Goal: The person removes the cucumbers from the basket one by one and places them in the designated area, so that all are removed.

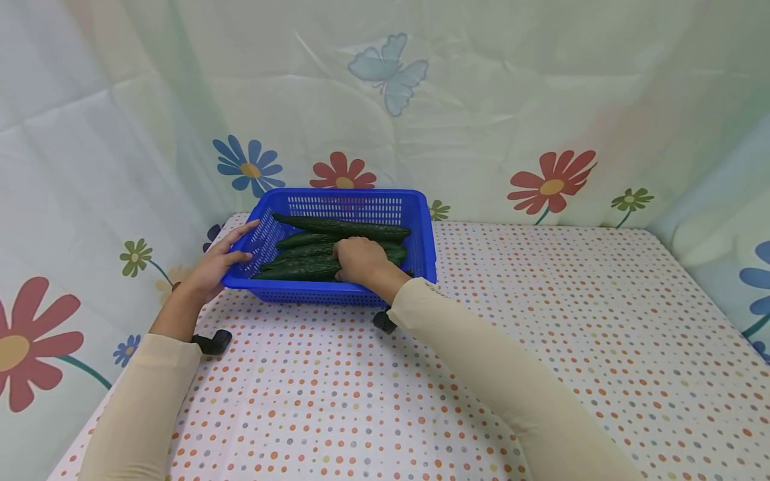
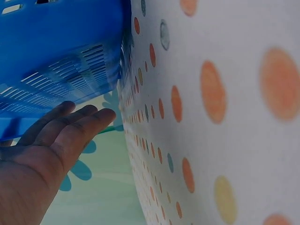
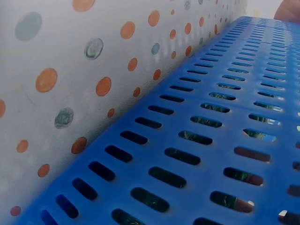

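A blue plastic basket (image 1: 425, 234) with slotted walls holds several long dark green cucumbers (image 1: 301, 269), lying roughly side by side. My left hand (image 1: 212, 268) holds the basket's left end, with the thumb over the rim. In the left wrist view, fingers of the left hand (image 2: 51, 140) stretch along the outside of the basket (image 2: 56, 37). My right hand (image 1: 363, 259) reaches over the near rim with its fingers curled down around a cucumber in the middle; its fingertips are mostly hidden. Mainly the slotted wall of the basket (image 3: 187, 136) fills the right wrist view.
Under the basket lies a white tablecloth (image 1: 337, 401) with coloured dots. A curtain (image 1: 481, 100) with flowers and a butterfly hangs behind the table and along its sides. Black wrist devices (image 1: 216, 342) sit below both hands.
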Action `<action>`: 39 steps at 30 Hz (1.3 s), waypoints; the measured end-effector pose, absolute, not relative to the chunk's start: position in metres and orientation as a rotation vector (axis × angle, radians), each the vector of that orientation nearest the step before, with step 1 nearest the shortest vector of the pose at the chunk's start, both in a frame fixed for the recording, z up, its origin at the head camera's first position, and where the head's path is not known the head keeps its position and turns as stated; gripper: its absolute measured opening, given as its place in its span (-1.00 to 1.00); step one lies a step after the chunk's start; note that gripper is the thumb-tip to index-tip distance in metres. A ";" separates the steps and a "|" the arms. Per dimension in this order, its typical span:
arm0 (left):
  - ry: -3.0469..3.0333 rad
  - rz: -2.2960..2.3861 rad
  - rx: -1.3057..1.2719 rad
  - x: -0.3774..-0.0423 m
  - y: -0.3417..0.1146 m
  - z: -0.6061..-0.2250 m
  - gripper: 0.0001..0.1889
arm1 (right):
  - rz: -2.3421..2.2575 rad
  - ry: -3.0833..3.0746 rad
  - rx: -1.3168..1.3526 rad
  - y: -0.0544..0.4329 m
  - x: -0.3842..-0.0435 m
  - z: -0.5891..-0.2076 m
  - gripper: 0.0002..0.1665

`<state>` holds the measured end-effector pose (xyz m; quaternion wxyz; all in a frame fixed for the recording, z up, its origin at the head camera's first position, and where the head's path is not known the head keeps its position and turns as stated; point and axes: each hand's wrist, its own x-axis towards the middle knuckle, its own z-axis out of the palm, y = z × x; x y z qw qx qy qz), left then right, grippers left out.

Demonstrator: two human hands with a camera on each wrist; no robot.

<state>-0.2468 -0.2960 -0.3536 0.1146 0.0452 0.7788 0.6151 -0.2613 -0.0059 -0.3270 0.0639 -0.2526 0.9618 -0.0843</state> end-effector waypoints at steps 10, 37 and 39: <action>2.298 1.801 0.138 -0.246 -0.297 -0.352 -0.30 | -0.228 2.920 -0.768 -0.008 -0.262 -0.326 -0.49; 2.312 1.792 0.149 -0.244 -0.295 -0.351 -0.30 | -0.491 2.948 -0.737 0.001 -0.256 -0.325 -0.55; 2.314 1.790 0.145 -0.244 -0.295 -0.351 -0.31 | -0.527 2.952 -0.744 0.002 -0.256 -0.325 -0.52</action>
